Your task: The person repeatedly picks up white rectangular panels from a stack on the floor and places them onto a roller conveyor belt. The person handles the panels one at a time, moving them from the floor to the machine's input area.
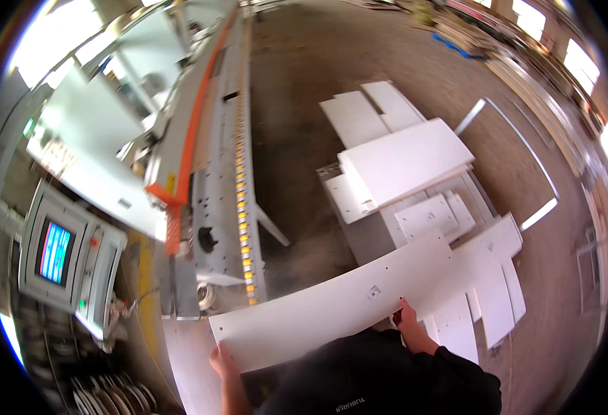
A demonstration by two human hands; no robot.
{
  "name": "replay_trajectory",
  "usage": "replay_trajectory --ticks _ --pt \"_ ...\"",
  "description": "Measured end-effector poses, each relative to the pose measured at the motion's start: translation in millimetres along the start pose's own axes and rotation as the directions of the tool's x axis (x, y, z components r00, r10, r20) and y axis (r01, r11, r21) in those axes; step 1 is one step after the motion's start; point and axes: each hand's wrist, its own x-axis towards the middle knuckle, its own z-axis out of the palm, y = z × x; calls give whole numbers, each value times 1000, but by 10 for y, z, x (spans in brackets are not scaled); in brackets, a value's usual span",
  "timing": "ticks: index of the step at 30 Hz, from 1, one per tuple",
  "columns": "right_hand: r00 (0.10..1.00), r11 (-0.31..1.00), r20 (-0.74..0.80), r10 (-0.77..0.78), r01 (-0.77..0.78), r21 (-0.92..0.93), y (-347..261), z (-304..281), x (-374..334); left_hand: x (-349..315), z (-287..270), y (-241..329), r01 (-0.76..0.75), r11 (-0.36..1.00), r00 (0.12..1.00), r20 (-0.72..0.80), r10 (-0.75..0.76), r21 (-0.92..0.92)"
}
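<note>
A long white panel [311, 311] with a small label and a few drilled holes stretches across in front of me. At its left end, my left hand [223, 361] is closed on the near corner. My right hand [407, 321] grips the near edge farther right, with the thumb on the top face and the other fingers partly hidden beneath. The panel's right end lies in front of several white boards, and I cannot tell whether it touches them. To the left of the panel's far edge stands a long edge-processing machine [217, 180] with yellow rollers along its side.
Stacked white boards [407, 162] rest on a cart to the right, beside a bent metal handle [535, 155]. A control console [69, 256] with a lit screen stands at the left. Strip reels [114, 395] sit at the lower left. Timber piles [463, 34] lie far right.
</note>
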Motion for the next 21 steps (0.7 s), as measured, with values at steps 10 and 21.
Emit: replay_trajectory --ticks 10,21 --pt "855 877 517 34 222 -426 -72 2283 -875 -572 -1319 -1281 256 911 855 -364 -369 -324" --pt "594 652 702 392 359 -668 1502 4308 -1604 -1447 -2365 -2654 270 911 673 -616 -409 -311"
